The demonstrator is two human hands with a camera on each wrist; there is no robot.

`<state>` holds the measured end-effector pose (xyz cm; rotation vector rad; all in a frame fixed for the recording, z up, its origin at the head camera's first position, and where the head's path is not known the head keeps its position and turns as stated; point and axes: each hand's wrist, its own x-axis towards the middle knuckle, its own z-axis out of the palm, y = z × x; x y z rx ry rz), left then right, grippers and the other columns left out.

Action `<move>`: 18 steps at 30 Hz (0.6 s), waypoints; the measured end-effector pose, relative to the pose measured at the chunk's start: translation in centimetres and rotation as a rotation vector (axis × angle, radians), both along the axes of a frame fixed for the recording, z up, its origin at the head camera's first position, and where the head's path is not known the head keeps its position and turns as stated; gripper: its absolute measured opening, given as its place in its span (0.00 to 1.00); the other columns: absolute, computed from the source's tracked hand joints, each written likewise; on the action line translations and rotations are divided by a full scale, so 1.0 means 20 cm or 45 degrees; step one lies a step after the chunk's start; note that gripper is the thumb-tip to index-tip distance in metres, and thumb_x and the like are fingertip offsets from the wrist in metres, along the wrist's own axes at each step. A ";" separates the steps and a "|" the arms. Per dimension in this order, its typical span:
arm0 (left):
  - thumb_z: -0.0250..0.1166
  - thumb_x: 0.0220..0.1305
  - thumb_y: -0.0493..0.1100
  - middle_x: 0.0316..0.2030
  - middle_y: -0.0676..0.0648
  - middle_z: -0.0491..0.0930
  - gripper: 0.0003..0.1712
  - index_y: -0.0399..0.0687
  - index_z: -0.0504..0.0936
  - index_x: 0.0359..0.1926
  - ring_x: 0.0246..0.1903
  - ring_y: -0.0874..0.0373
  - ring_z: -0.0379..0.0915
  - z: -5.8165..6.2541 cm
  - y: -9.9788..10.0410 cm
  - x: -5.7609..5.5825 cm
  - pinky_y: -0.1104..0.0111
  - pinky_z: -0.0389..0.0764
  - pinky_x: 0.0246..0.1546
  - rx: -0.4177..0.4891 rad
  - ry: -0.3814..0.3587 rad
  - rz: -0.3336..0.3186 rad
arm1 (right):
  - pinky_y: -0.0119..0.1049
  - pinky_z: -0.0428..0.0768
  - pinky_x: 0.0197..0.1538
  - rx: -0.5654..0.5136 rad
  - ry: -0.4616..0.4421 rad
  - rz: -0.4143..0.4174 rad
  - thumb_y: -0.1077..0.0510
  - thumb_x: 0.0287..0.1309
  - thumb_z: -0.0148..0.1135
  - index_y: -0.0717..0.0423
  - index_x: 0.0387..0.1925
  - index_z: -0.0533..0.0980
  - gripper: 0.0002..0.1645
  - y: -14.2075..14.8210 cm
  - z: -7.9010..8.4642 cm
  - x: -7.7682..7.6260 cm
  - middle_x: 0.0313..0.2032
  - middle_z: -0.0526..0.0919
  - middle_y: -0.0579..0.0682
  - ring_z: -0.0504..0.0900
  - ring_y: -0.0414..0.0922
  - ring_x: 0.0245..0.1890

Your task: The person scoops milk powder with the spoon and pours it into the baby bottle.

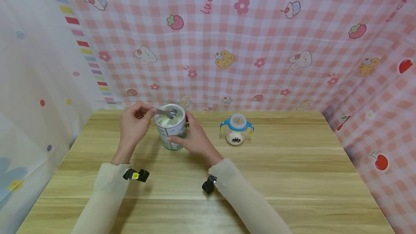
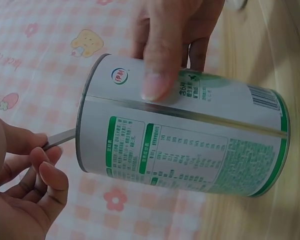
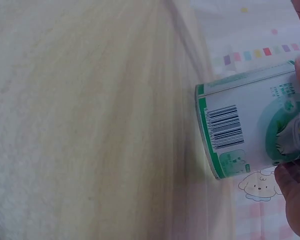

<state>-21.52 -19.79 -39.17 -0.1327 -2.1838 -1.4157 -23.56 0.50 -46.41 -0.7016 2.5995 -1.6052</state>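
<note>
An open can (image 1: 172,131) of milk powder, white with green print, stands on the left part of the table near its back edge. My right hand (image 1: 196,138) grips the can from the right, its thumb across the front in the left wrist view. The thin grey handle of a spoon (image 2: 62,138) is pinched between the thumb and fingers of my left hand (image 1: 134,122). In the head view the spoon's bowl (image 1: 173,113) is inside the can's mouth, over pale powder. The right wrist view shows the can's barcode side (image 3: 250,120) and part of my right hand (image 3: 296,205).
A baby bottle (image 1: 235,138) with blue and yellow side handles and an open top stands to the right of the can. The wooden table (image 1: 276,183) meets a pink checked cloth (image 1: 201,53) at the back, with cloth hanging on both sides.
</note>
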 end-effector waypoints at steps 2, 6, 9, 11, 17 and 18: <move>0.71 0.65 0.36 0.23 0.47 0.82 0.05 0.39 0.87 0.32 0.18 0.65 0.70 0.01 0.00 0.00 0.77 0.71 0.19 -0.063 0.009 0.000 | 0.42 0.74 0.70 0.002 -0.001 -0.022 0.41 0.52 0.79 0.42 0.80 0.51 0.62 -0.01 0.00 0.00 0.70 0.72 0.45 0.72 0.41 0.69; 0.70 0.65 0.36 0.25 0.43 0.84 0.04 0.40 0.87 0.32 0.19 0.65 0.70 0.02 0.01 -0.01 0.78 0.69 0.20 -0.201 0.033 0.004 | 0.41 0.75 0.70 0.009 0.002 -0.030 0.42 0.54 0.78 0.45 0.80 0.52 0.61 -0.02 0.00 -0.01 0.70 0.72 0.47 0.72 0.43 0.69; 0.70 0.64 0.35 0.25 0.43 0.85 0.04 0.40 0.86 0.31 0.20 0.64 0.72 0.02 0.01 -0.02 0.79 0.71 0.21 -0.305 0.071 -0.022 | 0.42 0.75 0.70 0.020 -0.004 -0.030 0.42 0.55 0.77 0.45 0.80 0.51 0.61 -0.02 0.00 0.00 0.70 0.72 0.47 0.72 0.43 0.69; 0.70 0.63 0.34 0.24 0.43 0.85 0.04 0.40 0.86 0.31 0.20 0.63 0.73 0.02 0.01 -0.03 0.80 0.71 0.22 -0.367 0.113 -0.052 | 0.42 0.75 0.70 0.022 -0.003 -0.028 0.42 0.55 0.77 0.46 0.80 0.51 0.61 -0.01 0.00 0.00 0.70 0.72 0.48 0.72 0.43 0.69; 0.71 0.61 0.30 0.23 0.44 0.84 0.05 0.40 0.86 0.29 0.20 0.59 0.73 0.00 0.01 -0.06 0.82 0.71 0.22 -0.500 0.209 -0.109 | 0.45 0.76 0.68 0.012 0.031 -0.004 0.41 0.57 0.75 0.48 0.80 0.50 0.60 -0.01 -0.01 0.00 0.69 0.71 0.50 0.73 0.45 0.68; 0.71 0.61 0.30 0.23 0.44 0.84 0.05 0.40 0.86 0.28 0.20 0.59 0.73 -0.01 0.01 -0.06 0.81 0.71 0.22 -0.506 0.208 -0.117 | 0.45 0.77 0.68 0.008 0.034 0.000 0.41 0.57 0.75 0.48 0.80 0.50 0.60 -0.01 -0.01 0.00 0.69 0.71 0.50 0.73 0.45 0.67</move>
